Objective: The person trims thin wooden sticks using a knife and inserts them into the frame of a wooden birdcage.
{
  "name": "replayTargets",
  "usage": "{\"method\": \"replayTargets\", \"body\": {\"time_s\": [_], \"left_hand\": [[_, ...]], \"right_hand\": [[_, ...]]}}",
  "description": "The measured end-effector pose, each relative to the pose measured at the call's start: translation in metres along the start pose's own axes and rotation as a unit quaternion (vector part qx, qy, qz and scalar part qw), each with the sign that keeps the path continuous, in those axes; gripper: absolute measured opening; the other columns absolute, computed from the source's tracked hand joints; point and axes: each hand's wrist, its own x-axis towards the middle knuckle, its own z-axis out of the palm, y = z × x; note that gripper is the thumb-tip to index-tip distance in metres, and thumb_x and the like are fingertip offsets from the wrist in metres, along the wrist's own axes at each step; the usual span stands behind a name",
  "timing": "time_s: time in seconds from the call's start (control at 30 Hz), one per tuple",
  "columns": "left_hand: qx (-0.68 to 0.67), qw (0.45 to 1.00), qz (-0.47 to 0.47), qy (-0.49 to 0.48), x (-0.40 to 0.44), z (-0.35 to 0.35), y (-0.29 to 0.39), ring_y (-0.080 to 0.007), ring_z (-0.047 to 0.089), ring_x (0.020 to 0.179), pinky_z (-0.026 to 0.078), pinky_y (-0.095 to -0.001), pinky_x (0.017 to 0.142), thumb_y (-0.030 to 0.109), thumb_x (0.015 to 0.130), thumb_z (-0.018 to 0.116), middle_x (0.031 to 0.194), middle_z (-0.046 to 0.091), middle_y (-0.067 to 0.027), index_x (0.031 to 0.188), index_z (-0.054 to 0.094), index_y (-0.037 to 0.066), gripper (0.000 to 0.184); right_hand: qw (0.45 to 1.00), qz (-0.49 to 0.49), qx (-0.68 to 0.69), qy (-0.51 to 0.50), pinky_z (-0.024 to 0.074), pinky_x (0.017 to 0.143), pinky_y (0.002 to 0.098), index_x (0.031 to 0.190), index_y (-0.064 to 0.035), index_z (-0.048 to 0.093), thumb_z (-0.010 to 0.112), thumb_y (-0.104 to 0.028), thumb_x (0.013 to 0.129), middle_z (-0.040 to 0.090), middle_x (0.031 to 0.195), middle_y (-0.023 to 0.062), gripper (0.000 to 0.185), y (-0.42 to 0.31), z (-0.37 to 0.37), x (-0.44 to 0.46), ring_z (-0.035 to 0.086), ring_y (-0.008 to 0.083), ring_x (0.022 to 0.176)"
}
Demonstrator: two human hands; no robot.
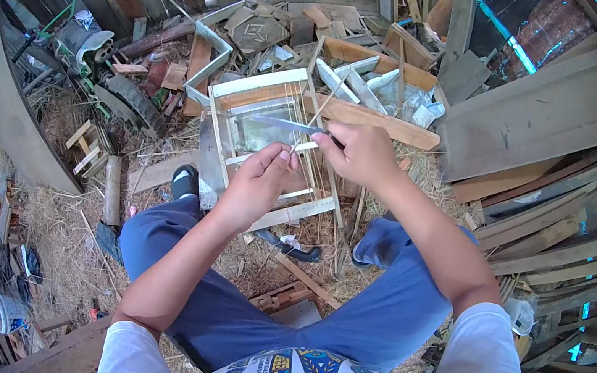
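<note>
My right hand is closed around the handle of a knife, whose blade points left. Just below the blade, my left hand pinches a thin wooden stick, which slants up and to the right past the knife. Both hands are close together over a wooden frame with pale rails. Several thin strips run lengthwise along the right part of this frame. Whether the blade touches the stick, I cannot tell.
Scrap boards and a pale angled wooden piece lie behind the frame. A wheeled machine stands at left beside a large curved panel. Wide planks lean at right. Straw covers the ground around my legs.
</note>
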Motion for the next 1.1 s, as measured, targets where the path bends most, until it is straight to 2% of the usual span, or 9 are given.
{"method": "replayTargets", "body": {"time_s": [0.2, 0.27, 0.43, 0.6, 0.67, 0.73, 0.8, 0.93, 1.1], "left_hand": [[0.077, 0.990, 0.104, 0.047, 0.003, -0.005, -0.011, -0.0012, 0.036, 0.068, 0.029, -0.0217, 0.059, 0.022, 0.114, 0.046, 0.076, 0.040, 0.0094, 0.100, 0.057, 0.008, 0.023], [0.085, 0.991, 0.090, 0.053, 0.000, -0.005, -0.006, -0.0014, 0.036, 0.071, 0.030, -0.0217, 0.061, 0.021, 0.113, 0.046, 0.079, 0.042, 0.0088, 0.100, 0.058, 0.007, 0.023], [0.101, 0.989, 0.097, 0.048, -0.002, -0.003, -0.002, -0.0019, 0.039, 0.075, 0.034, -0.0218, 0.066, 0.019, 0.113, 0.047, 0.084, 0.047, 0.0071, 0.099, 0.059, 0.005, 0.023], [0.114, 0.988, 0.084, 0.067, -0.001, -0.006, 0.000, -0.0092, 0.053, 0.076, 0.046, -0.0271, 0.073, 0.016, 0.111, 0.050, 0.079, 0.058, -0.0029, 0.101, 0.059, 0.000, 0.021], [0.139, 0.980, 0.117, 0.083, -0.004, -0.002, 0.003, -0.0098, 0.053, 0.076, 0.046, -0.0280, 0.073, 0.017, 0.111, 0.050, 0.079, 0.058, -0.0041, 0.102, 0.059, -0.001, 0.021], [0.167, 0.971, 0.145, 0.095, -0.005, -0.003, 0.004, -0.0105, 0.053, 0.076, 0.047, -0.0289, 0.072, 0.017, 0.111, 0.051, 0.079, 0.059, -0.0053, 0.103, 0.060, -0.001, 0.022], [0.141, 0.984, 0.092, 0.064, -0.003, -0.007, 0.005, -0.0036, 0.043, 0.077, 0.038, -0.0228, 0.069, 0.016, 0.111, 0.049, 0.082, 0.049, 0.0050, 0.101, 0.058, 0.003, 0.019], [0.127, 0.986, 0.094, 0.058, -0.005, -0.001, 0.001, -0.0038, 0.044, 0.078, 0.038, -0.0232, 0.069, 0.015, 0.111, 0.049, 0.082, 0.049, 0.0047, 0.102, 0.058, 0.002, 0.018], [0.153, 0.977, 0.120, 0.082, 0.005, -0.006, 0.000, -0.0017, 0.038, 0.072, 0.033, -0.0230, 0.062, 0.015, 0.112, 0.048, 0.079, 0.044, 0.0071, 0.102, 0.058, 0.003, 0.018]], "right_hand": [[0.999, -0.021, -0.033, -0.001, 0.0495, 0.052, 0.0495, 0.070, -0.0092, 0.060, 0.061, -0.049, 0.100, 0.063, 0.060, 0.0145, 0.049, -0.012, -0.001, 0.009, 0.065, 0.0382, 0.056], [0.998, 0.048, -0.041, 0.030, 0.0502, 0.053, 0.0493, 0.071, -0.0095, 0.062, 0.062, -0.048, 0.100, 0.065, 0.062, 0.0157, 0.048, 0.003, 0.001, 0.017, 0.066, 0.0375, 0.058], [0.999, -0.025, -0.038, -0.004, 0.0504, 0.053, 0.0491, 0.074, -0.0093, 0.067, 0.063, -0.047, 0.100, 0.063, 0.060, 0.0160, 0.046, -0.018, -0.002, 0.002, 0.066, 0.0377, 0.058], [0.999, 0.028, -0.017, 0.016, 0.0503, 0.054, 0.0499, 0.072, -0.0093, 0.065, 0.063, -0.047, 0.099, 0.062, 0.059, 0.0165, 0.047, -0.002, -0.003, 0.014, 0.065, 0.0397, 0.058], [0.999, -0.032, -0.031, -0.014, 0.0492, 0.053, 0.0496, 0.073, -0.0095, 0.066, 0.061, -0.046, 0.101, 0.062, 0.059, 0.0163, 0.047, -0.020, -0.002, 0.002, 0.065, 0.0391, 0.057], [0.999, -0.030, -0.020, -0.017, 0.0492, 0.053, 0.0501, 0.072, -0.0091, 0.065, 0.061, -0.046, 0.101, 0.063, 0.061, 0.0168, 0.047, -0.010, -0.001, 0.007, 0.065, 0.0394, 0.058], [0.997, 0.078, 0.004, 0.021, 0.0497, 0.054, 0.0505, 0.071, -0.0088, 0.063, 0.064, -0.046, 0.099, 0.063, 0.061, 0.0175, 0.046, 0.004, -0.006, 0.022, 0.066, 0.0400, 0.059], [1.000, -0.004, -0.029, -0.005, 0.0501, 0.054, 0.0499, 0.071, -0.0101, 0.066, 0.063, -0.049, 0.099, 0.064, 0.061, 0.0161, 0.048, -0.020, -0.003, 0.002, 0.066, 0.0387, 0.058], [0.998, 0.028, -0.053, -0.020, 0.0498, 0.053, 0.0501, 0.071, -0.0100, 0.064, 0.062, -0.049, 0.099, 0.063, 0.059, 0.0153, 0.048, 0.001, -0.005, 0.020, 0.066, 0.0384, 0.058]]}}
